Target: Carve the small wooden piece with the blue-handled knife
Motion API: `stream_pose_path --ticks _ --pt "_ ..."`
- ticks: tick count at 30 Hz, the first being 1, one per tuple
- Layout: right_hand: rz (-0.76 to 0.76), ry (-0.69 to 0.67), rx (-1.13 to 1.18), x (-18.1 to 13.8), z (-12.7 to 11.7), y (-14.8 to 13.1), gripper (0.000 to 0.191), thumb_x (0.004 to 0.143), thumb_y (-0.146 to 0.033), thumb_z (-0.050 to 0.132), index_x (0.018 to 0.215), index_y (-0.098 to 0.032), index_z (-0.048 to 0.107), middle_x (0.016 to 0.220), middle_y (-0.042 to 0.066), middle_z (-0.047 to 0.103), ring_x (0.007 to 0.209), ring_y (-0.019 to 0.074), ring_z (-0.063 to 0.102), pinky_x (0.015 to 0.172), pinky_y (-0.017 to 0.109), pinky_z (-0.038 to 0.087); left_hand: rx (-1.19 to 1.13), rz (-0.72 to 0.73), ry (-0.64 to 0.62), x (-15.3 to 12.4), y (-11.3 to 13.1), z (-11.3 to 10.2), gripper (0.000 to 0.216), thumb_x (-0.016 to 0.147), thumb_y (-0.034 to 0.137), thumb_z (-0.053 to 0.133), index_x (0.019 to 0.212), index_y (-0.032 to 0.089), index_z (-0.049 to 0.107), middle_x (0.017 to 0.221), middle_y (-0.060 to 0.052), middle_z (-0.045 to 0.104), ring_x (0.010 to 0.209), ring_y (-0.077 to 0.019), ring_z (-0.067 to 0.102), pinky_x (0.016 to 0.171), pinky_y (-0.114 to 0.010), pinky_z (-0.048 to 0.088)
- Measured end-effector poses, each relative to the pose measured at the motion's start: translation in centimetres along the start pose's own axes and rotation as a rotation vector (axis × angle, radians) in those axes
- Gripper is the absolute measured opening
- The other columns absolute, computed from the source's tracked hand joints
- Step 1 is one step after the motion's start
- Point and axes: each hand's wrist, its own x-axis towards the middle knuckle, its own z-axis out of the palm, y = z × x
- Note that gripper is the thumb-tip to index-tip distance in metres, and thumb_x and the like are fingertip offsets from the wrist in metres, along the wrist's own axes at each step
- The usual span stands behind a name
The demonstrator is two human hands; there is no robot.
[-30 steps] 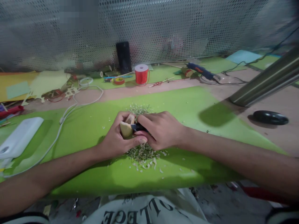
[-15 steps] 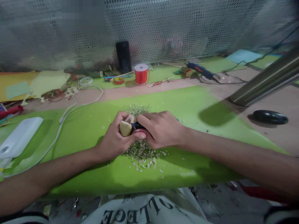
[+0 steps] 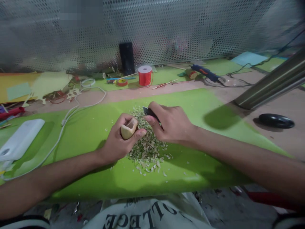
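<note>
My left hand [image 3: 119, 140] is wrapped round a short hollow piece of bamboo [image 3: 128, 131], its pale cut rim facing up and toward me. In my right hand [image 3: 170, 122] is a dark-handled craft knife [image 3: 152, 114], its short blade pointing left and away from me. The blade stands apart from the bamboo, up and to its right. Under both hands lies a heap of green and pale shavings [image 3: 147, 149] on a green sheet [image 3: 83, 136]. My right fingers cover most of the knife's handle.
A white power bank [image 3: 21, 138] with a cable lies left. At the back are a phone [image 3: 127, 58], a red thread spool [image 3: 145, 77], a tape roll [image 3: 122, 82] and a glue gun [image 3: 206, 73]. To the right are a metal post [image 3: 269, 79] and a black mouse [image 3: 276, 121].
My right hand has lifted the knife off the bamboo, moving it up and to the right. The hollow end now shows more fully. My left hand has stayed almost in place.
</note>
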Motion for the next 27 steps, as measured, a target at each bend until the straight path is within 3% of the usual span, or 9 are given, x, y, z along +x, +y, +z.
stream_pose_path --ticks 11,18,27 --pt "-0.034 -0.097 0.035 -0.4 0.3 -0.7 0.047 0.094 -0.048 0.017 0.099 -0.015 0.05 0.071 0.007 0.059 0.052 0.0146 0.038 0.048 0.026 0.018 -0.294 -0.183 0.016 0.8 -0.4 -0.3 0.046 0.071 0.039 0.079 0.101 0.02 0.05 0.074 0.004 0.058 0.062 -0.0096 0.059 0.052 -0.019 0.049" --pt "-0.071 -0.072 0.029 -0.7 0.4 -0.8 0.043 0.094 -0.046 0.02 0.098 -0.016 0.051 0.071 0.007 0.06 0.052 0.015 0.041 0.048 0.027 0.016 -0.314 -0.12 -0.001 0.6 -0.2 -0.2 0.038 0.077 0.034 0.075 0.099 0.021 0.048 0.077 0.005 0.055 0.062 -0.0075 0.058 0.054 -0.017 0.05" --pt "-0.191 -0.089 0.013 -1.0 0.4 -1.0 0.033 0.088 -0.034 0.031 0.102 -0.015 0.054 0.075 0.008 0.063 0.056 0.0165 0.046 0.049 0.029 0.012 -0.24 -0.062 -0.048 0.6 -0.5 -0.1 0.043 0.073 0.03 0.078 0.107 0.021 0.053 0.097 -0.001 0.057 0.085 -0.0123 0.056 0.074 -0.022 0.051"
